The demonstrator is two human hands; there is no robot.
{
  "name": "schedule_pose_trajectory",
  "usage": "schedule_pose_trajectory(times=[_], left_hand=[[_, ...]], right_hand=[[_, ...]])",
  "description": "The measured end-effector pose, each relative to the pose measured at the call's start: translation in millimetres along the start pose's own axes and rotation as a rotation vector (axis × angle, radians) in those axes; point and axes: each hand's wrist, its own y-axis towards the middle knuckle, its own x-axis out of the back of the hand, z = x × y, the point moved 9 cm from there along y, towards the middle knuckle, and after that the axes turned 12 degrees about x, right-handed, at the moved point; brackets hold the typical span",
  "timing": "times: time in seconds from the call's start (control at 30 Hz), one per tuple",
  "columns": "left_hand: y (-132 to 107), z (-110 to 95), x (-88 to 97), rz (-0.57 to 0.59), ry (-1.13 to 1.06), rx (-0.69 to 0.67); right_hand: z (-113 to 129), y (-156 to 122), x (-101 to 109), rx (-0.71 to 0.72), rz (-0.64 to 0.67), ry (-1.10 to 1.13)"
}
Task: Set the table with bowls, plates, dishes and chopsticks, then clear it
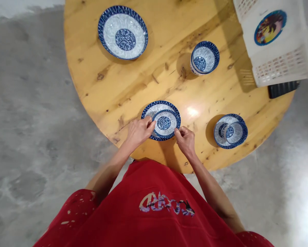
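A small blue-and-white saucer [165, 122] sits on a slightly larger matching plate [154, 109] near the front edge of the round wooden table [133, 85]. My left hand [139, 131] pinches the saucer's left rim with thumb and fingers. My right hand [186, 139] has its fingers curled and pinches the right front rim of the saucer and plate.
A larger blue-and-white plate [123, 32] lies at the back left. A small bowl [204, 57] stands at the back centre-right. A cup in a bowl [230, 130] is at the front right. A white plastic crate [277, 37] and a dark object [283, 89] occupy the right edge.
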Motion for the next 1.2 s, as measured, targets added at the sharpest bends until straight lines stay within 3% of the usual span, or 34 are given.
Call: schedule_pose_trajectory(times=[0.2,0.87,1.03,1.2], left_hand=[[4,13,-12.5,0.02,0.047,0.032],[14,14,-2.7,0.058,0.11,0.002],[13,16,1.6,0.115,0.14,-0.018],[6,39,10.7,0.063,0.057,-0.004]], right_hand=[[-4,2,-7,0.008,-0.008,-0.057],[0,7,-18,-0.035,-0.005,-0.152],[10,-2,-3,-0.047,-0.057,-0.264],[10,-42,18,-0.139,-0.217,-0.15]])
